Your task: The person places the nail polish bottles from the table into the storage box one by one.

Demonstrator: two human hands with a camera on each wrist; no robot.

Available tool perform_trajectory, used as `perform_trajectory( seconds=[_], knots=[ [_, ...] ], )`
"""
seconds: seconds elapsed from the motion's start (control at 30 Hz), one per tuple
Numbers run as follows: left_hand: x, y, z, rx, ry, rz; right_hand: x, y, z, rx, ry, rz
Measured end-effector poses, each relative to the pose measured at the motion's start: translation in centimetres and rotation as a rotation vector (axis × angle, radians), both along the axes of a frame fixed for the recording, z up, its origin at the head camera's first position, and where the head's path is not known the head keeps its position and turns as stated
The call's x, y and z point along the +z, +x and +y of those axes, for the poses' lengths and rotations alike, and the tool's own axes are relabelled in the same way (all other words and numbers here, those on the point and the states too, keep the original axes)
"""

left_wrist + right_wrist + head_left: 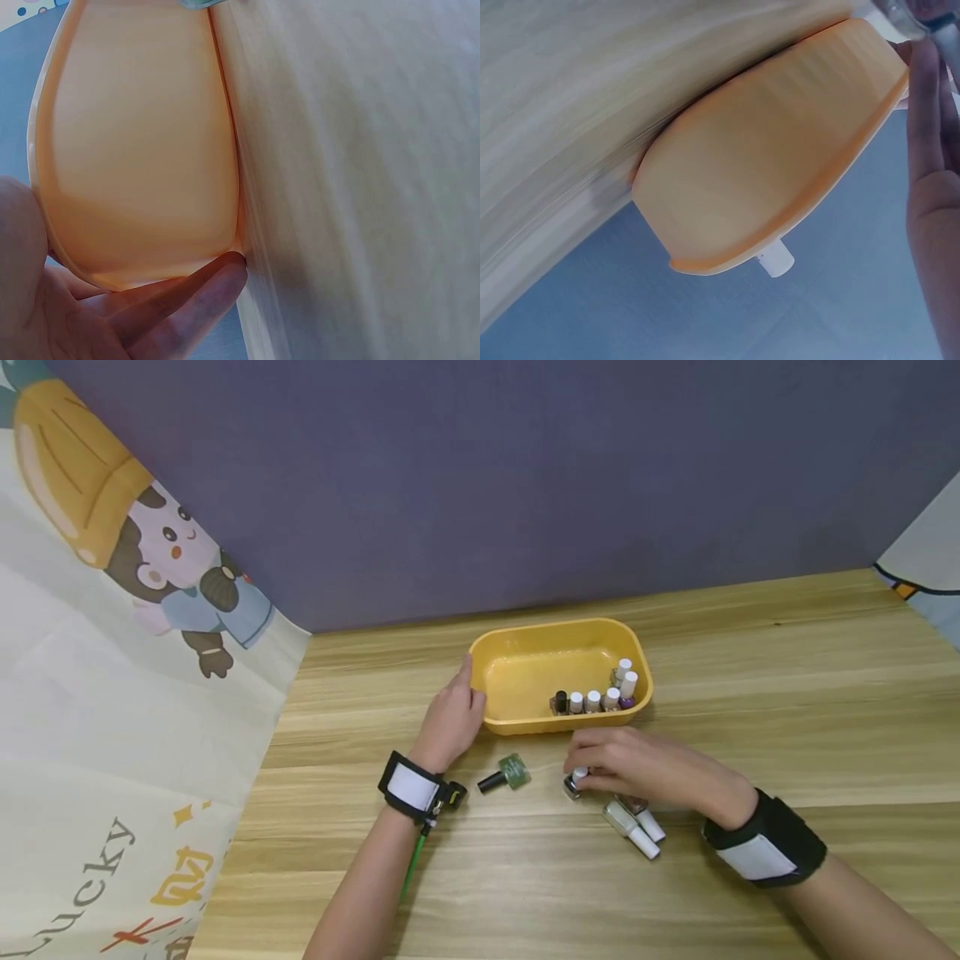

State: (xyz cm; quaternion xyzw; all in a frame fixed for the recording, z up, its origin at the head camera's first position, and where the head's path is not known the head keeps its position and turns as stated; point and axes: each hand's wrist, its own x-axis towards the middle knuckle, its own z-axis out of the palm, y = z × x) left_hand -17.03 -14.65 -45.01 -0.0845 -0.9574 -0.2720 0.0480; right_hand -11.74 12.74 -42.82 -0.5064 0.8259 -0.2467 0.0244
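My left hand [452, 717] grips the left end of a yellow plastic bin [517, 727]; in the left wrist view its thumb is at the rim and its fingers [191, 304] lie along the end wall. In front of the bin, my right hand [637, 764] pinches the white cap of a small dark nail polish bottle [572, 787], tilted close over the table. Beneath that hand lie a pale nail polish bottle [621, 818] and another white-capped one [649, 824], partly hidden. A green nail polish bottle [514, 771] with a black cap lies between the hands.
Several nail polish bottles stand inside the bin along its front and right, among them a black-capped one [560, 702] and a purple one [627, 702]. Behind the wooden table [787, 693] rises a dark blue panel [525, 485]. A printed cloth [150, 718] borders the left edge.
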Motion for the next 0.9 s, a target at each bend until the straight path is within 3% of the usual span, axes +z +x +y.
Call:
perform_trajectory(
  seconds=[0.67, 0.9],
  knots=[
    [-0.09, 0.04, 0.05, 0.003, -0.005, -0.001, 0.18, -0.04, 0.29, 0.041, -0.071, 0.061],
    [-0.16, 0.06, 0.02, 0.0, -0.005, -0.004, 0.51, -0.09, 0.17, 0.059, -0.154, 0.17]
  ],
)
